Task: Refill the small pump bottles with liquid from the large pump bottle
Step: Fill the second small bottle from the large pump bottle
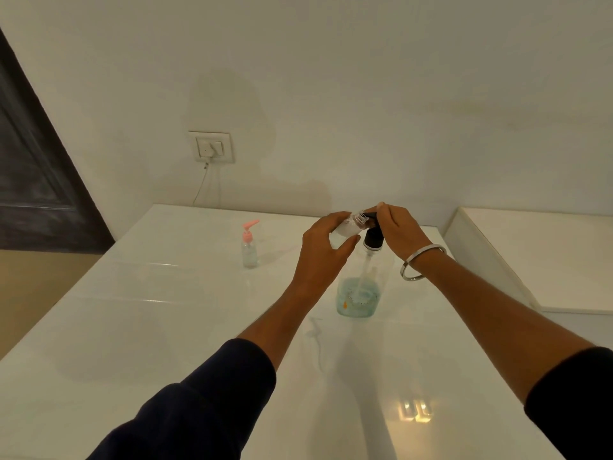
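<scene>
Filling a small open bottle at the spout of the large pump bottle

Well left of the large pump bottle (360, 290) a pink-capped small bottle (249, 248) waits upright; above it the left hand (323, 250) clamps an uncapped small bottle (346, 225), tilted so its mouth meets the black pump head (373, 239), likely to catch each squirt, while the right hand (399, 232) rests closed on that pump, ready to press; the large bottle stands on a glossy white table (166, 310), wall socket (212, 147) behind
</scene>
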